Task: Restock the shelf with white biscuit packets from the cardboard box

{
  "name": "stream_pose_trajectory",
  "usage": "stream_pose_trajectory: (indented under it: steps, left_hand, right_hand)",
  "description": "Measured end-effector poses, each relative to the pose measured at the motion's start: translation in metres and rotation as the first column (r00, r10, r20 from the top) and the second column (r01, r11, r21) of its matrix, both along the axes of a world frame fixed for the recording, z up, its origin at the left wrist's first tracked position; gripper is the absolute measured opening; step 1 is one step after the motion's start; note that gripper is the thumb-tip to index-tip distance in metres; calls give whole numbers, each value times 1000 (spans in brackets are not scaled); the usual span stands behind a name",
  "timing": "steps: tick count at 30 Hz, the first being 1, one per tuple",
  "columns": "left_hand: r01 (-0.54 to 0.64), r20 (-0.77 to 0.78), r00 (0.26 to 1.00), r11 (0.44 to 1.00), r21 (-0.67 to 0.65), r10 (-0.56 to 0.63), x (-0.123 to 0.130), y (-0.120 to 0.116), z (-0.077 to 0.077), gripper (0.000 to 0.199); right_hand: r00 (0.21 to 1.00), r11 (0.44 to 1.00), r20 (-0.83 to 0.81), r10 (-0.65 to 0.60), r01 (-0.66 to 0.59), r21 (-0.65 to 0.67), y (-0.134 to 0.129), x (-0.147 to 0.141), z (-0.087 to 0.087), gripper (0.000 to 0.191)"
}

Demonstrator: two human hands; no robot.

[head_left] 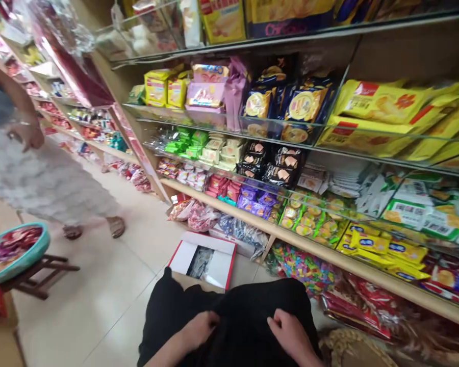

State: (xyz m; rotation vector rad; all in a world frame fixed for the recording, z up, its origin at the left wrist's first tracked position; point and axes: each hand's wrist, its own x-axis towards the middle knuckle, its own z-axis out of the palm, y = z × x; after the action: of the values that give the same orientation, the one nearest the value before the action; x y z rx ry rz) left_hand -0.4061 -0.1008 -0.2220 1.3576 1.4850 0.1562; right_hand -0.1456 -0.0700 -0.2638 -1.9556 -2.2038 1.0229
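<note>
**Down low among the snacks**

From where I stand, the left hand [201, 329] and right hand [288, 334] rest on the black cloth [248, 298] over the person's knees, well apart, fingers loosely curled; whether either pinches a fold, I cannot tell, and nothing else shows in them. The cloth looks soft, light and limp; a loose fold between the hands would be the easy grip.

Just beyond the hands, partly hidden by the knees, an open carton [181, 256] lies on the floor; it looks like stiff card, best gripped by its side walls (the flaps would probably bend); its greyish contents [201, 262] are too blurred to name.

Ahead and to the right of the hands, the bottom shelf edge [222, 208] and a bag of colourful sweets [304, 265] crowd that side; well off to the left are a turquoise basin [32, 255] on a stool [38, 280] and another person [61, 176].
</note>
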Motion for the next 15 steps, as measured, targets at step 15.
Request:
stream_pose_trajectory:
  steps: [15]
  left_hand:
    - [-252, -444, 804, 903, 347, 395, -92, -14, -8, 38]
  right_hand:
    - [940, 931, -114, 323, -337, -139, 63, -73, -23, 20]
